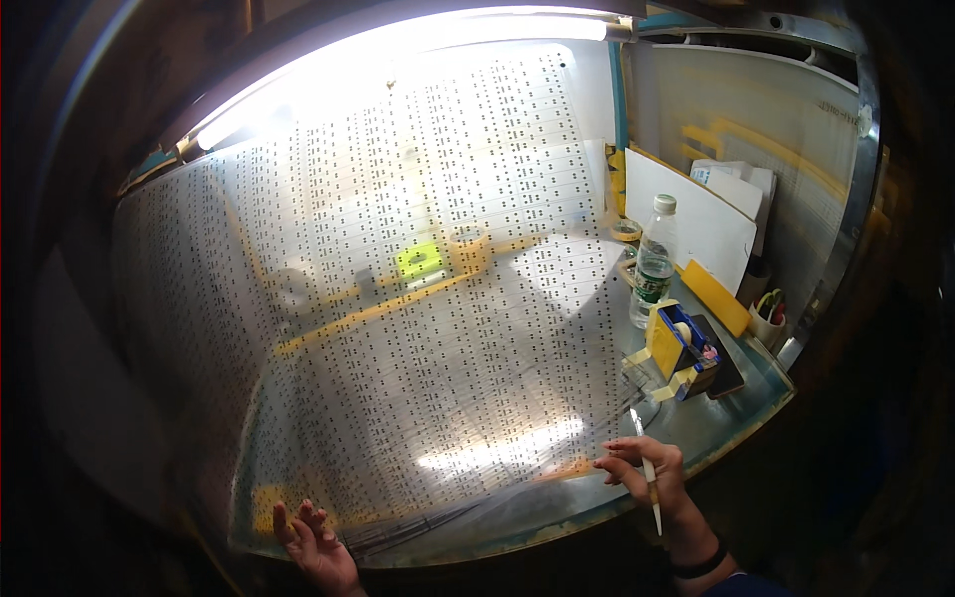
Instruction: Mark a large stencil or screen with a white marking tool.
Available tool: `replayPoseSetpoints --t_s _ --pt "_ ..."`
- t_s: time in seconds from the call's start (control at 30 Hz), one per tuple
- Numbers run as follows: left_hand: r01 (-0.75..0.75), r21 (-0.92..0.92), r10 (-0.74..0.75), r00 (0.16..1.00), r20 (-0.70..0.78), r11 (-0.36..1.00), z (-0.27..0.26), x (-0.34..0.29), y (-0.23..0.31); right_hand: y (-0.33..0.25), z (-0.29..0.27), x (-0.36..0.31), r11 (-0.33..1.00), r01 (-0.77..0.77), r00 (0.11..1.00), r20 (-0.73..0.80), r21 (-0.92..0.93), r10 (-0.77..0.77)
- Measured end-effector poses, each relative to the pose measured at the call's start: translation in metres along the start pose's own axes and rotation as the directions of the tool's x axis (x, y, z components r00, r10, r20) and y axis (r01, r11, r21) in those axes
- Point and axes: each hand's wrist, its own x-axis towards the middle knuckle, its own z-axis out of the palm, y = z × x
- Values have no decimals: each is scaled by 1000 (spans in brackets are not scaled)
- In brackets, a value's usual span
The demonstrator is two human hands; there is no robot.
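Observation:
A large transparent sheet [477, 378] printed with rows of small dark marks stands and drapes in front of me, its lower edge near the table's front. My right hand [657, 476], at the sheet's lower right corner, grips a slim white pen-like tool [649, 473]. The tool slants upward between thumb and fingers; whether its tip is a blade or a brush I cannot tell. At the lower left edge of the sheet, my left hand [323, 559] is palm up with its fingers apart and loosely bent, holding nothing.
To the right stand a blue and yellow tape dispenser [681, 348], a plastic bottle [655, 264] and a cup of tools [767, 320]. A dark flat object [721, 363] lies beside the dispenser. Papers [686, 209] lean behind the bottle. A bright tube lamp [497, 30] crosses the top.

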Motion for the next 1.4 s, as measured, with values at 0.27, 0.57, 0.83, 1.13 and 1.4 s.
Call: replayPoseSetpoints --t_s 0.27,0.57,0.83,1.13,1.4 --pt "28 -40 -31 998 -54 999 2 -3 5 1 4 2 1000 -21 1000 -16 3 21" --pt "56 -73 -52 997 51 996 2 1 1 -2 6 -2 999 -35 996 -78 -37 32" --pt "28 -155 -22 999 44 987 1 2 4 2 6 1 998 -28 999 -32 -59 26" --pt "16 -141 -10 999 43 990 2 2 5 -1 6 -1 997 -25 999 -33 -70 23" --pt "13 -155 -8 999 36 988 2 2 4 0 6 -1 998 -21 999 -35 -56 19"
